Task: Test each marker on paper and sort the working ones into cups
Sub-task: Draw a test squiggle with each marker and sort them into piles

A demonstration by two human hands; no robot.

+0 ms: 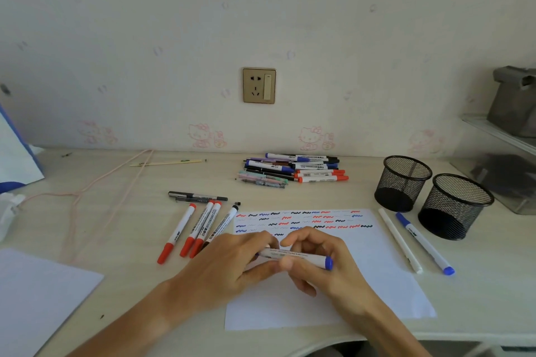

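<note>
Left hand (232, 264): grip closed on the left end of the blue marker (295, 256), fingers curled round the barrel
Right hand (316, 261): grip closed on the same marker, thumb and fingers pinching its middle, the blue end cap poking out to the right
Marker: held level just above the paper (377, 264), over its blank lower half
Paper: lies near the front edge of the table (130, 229); rows of red, black and blue squiggles fill its top part, the rest is bare
Cups (403, 182): two black mesh ones at the right, touching or nearly so, upright; the near one (455, 206) stands just beside the paper's far right corner
Right of paper: a white pen (400, 240) and a blue-capped marker (425, 243) lie side by side between the paper and the near cup
Left of paper: four markers (200, 229) fanned out, three red-capped, one dark; two dark pens (197, 197) lie crosswise beyond them
Pile (293, 169): mixed markers and pens heaped by the wall, behind the paper
Open room: bare table between the pile and the paper, and a wide stretch at the left crossed by a pink cord (87, 191)
Second sheet (37, 298): at the front left corner, running off the view
Writing: print runs along the barrels, too blurred to read
Wall: socket (259, 85) above the pile; faint pink cartoon cats on the wallpaper
</note>
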